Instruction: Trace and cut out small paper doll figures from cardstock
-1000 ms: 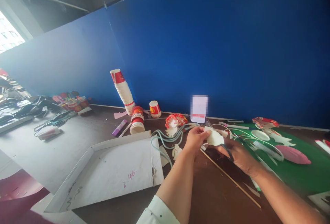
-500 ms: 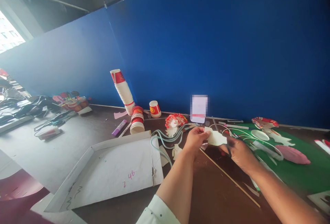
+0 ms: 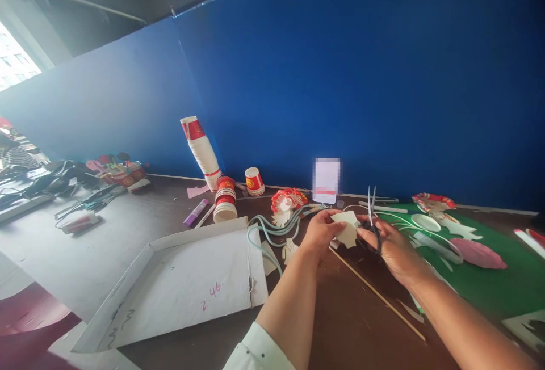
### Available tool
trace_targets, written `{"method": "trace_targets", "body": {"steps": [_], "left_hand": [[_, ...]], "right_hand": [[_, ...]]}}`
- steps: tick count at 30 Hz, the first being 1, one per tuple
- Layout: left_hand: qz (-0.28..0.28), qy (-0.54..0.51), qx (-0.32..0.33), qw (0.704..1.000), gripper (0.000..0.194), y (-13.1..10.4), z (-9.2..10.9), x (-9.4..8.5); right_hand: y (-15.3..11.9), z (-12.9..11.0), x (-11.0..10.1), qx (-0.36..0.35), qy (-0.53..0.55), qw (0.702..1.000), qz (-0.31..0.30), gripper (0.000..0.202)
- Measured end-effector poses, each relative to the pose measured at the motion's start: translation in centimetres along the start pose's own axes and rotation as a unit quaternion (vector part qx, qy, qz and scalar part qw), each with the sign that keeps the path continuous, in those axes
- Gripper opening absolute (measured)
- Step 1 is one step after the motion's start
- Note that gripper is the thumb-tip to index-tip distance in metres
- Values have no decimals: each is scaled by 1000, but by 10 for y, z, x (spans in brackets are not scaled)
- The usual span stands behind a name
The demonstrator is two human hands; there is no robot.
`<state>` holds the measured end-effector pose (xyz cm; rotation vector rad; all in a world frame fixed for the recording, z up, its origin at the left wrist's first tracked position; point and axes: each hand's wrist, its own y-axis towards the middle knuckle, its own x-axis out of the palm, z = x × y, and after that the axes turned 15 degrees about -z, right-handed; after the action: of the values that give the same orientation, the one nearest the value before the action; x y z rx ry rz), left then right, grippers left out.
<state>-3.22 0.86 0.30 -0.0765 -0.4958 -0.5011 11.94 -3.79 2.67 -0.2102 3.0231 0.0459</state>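
My left hand (image 3: 318, 235) is closed on a cream piece of paper (image 3: 347, 228) with a cut, uneven outline, pinched between thumb and fingers. In my right hand (image 3: 394, 248) I hold a pair of black-handled scissors (image 3: 374, 225), their blades pointing up and slightly parted, clear of the paper. My right fingertips reach the paper's right edge. Below the paper a thin wooden stick (image 3: 378, 295) lies slantwise on the dark table. Another cut cream piece (image 3: 289, 252) rests left of my left wrist.
A shallow white box lid (image 3: 183, 285) lies to the left. Stacked paper cups (image 3: 204, 157) lean near the blue partition (image 3: 340, 75). Grey-green cables (image 3: 272, 228) curl behind my left hand. On the right, a pink oval piece (image 3: 479, 253) sits on a green mat (image 3: 511, 290).
The scissors have come away from the paper and now point upward in my right hand. The paper has been turned in my left hand, with my right fingertips now at its edge.
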Motion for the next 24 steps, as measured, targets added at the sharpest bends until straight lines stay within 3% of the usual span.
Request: {"method": "trace_targets", "body": {"steps": [9,14,24], "left_hand": [[-51,-13,-51,997,47,-7,3,13],[-12,8,-52,999,37,-4,3,10],[-4,28,-48,998,32,-6,4,10]], "right_hand": [[11,27,-8,-30,46,997,59,46],[10,22,-10,-42,33,996,76,48],[4,7,-7,-35,-11,992,120,47]]}}
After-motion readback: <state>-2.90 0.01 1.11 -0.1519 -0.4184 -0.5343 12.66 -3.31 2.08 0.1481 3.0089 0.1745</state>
